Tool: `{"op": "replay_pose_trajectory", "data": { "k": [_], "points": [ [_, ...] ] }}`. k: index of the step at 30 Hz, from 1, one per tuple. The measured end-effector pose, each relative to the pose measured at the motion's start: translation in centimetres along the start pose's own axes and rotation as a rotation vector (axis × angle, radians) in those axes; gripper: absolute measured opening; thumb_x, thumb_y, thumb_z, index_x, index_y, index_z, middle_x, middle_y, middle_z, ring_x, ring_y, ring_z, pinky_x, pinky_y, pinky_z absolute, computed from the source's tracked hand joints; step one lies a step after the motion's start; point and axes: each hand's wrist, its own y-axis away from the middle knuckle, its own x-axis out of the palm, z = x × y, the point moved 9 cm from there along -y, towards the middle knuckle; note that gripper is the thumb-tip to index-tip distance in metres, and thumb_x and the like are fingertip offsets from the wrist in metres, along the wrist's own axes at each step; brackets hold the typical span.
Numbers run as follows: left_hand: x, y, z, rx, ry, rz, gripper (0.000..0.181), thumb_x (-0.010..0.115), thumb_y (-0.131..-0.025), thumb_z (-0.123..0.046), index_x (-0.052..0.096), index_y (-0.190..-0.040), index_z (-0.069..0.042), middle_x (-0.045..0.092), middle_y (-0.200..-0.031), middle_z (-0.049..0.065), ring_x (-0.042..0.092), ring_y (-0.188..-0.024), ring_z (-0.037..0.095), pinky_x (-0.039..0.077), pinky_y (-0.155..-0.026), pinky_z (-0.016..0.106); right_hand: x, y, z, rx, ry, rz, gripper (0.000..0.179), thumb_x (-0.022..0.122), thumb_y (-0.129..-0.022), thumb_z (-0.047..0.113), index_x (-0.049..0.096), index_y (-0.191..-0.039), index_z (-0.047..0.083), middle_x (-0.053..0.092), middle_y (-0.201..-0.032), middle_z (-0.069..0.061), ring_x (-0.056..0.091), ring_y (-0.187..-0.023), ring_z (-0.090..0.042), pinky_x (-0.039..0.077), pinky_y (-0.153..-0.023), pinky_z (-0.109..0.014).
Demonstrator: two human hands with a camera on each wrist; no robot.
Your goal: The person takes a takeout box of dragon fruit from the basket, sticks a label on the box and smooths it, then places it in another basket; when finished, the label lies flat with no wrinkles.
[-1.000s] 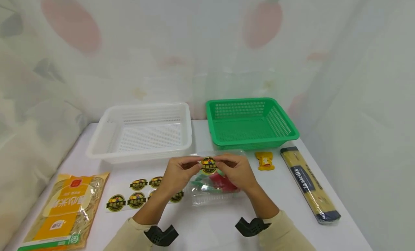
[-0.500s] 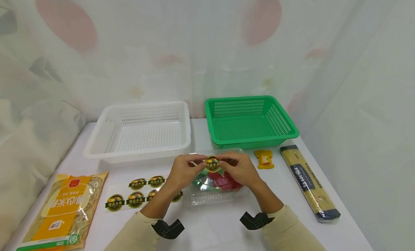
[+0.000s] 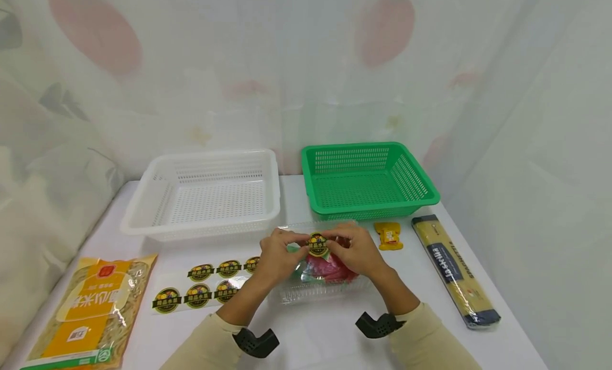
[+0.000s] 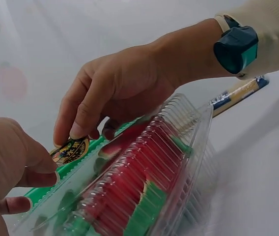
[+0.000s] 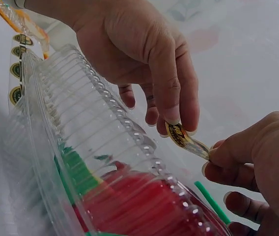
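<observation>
printed matter on the white table. centre: round sticker, black band lettered "精品水" in gold, the right end covered. left of it: round labels on a white sheet, bands reading "精品水果". far left: noodle bag, orange panel with large white characters, "米" legible among them; white square code and round green mark below. right: long packet, "spaghetti" in dark capitals beside a white brand word beginning "la", remainder uncertain. between: yellow packet, lettering too small to read.

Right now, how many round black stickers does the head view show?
7: one sticker in both hands above the clear plastic box, six stickers on the pale sheet, three per row; the left arm may hide more.
</observation>
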Motion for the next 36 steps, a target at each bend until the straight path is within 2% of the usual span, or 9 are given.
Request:
{"op": "replay_pose_trajectory", "data": {
  "k": [4,9,14,24,36],
  "points": [
    [0.4,0.1,0.1,-0.001,-0.044,0.005,0.02,0.078,-0.079,-0.007,0.078,-0.098,-0.011,0.072,-0.086,-0.005,0.054,-0.093,0.02,0.024,-0.088,0.056,0.0,0.1,0.0,-0.008,0.039,0.016,0.021,0.073,-0.083,0.0,0.076,-0.104,0.006,0.067,-0.091,0.003,0.05,-0.074,-0.027,0.041,-0.058,-0.028],
    [0.6,0.2,0.1,-0.007,-0.052,0.008,0.021,0.078,-0.078,-0.008,0.078,-0.098,-0.01,0.072,-0.09,-0.001,0.053,-0.093,0.021,0.021,-0.089,0.054,0.3,0.2,0.0,-0.024,0.08,0.038,0.022,0.073,-0.083,0.002,0.075,-0.105,0.007,0.066,-0.088,0.005,0.05,-0.075,-0.025,0.041,-0.058,-0.029],
    [0.8,0.3,0.0,0.009,-0.075,0.007,0.022,0.079,-0.077,-0.009,0.077,-0.099,-0.01,0.071,-0.084,-0.005,0.052,-0.093,0.021,0.02,-0.089,0.054,0.5,0.2,-0.1,-0.03,0.132,0.043,0.023,0.074,-0.083,0.004,0.075,-0.105,0.009,0.065,-0.087,0.008,0.05,-0.076,-0.02,0.04,-0.06,-0.03],
    [1.1,0.4,-0.4,0.041,-0.144,0.006,0.022,0.08,-0.076,-0.009,0.076,-0.098,-0.01,0.068,-0.081,-0.007,0.051,-0.086,0.018,0.022,-0.085,0.054,0.7,0.3,0.4,-0.029,0.167,0.05,0.024,0.074,-0.082,0.004,0.075,-0.106,0.007,0.067,-0.093,0.002,0.051,-0.082,-0.014,0.043,-0.064,-0.032],
    [1.5,0.3,-0.2,0.025,-0.249,0.035,0.02,0.08,-0.076,-0.013,0.077,-0.096,-0.011,0.059,-0.071,-0.013,0.05,-0.083,0.017,0.025,-0.085,0.056,1.1,0.5,0.5,-0.037,0.264,0.053,0.025,0.073,-0.081,0.004,0.075,-0.106,0.008,0.063,-0.093,0.002,0.052,-0.089,-0.014,0.045,-0.072,-0.034]
  ]
}}
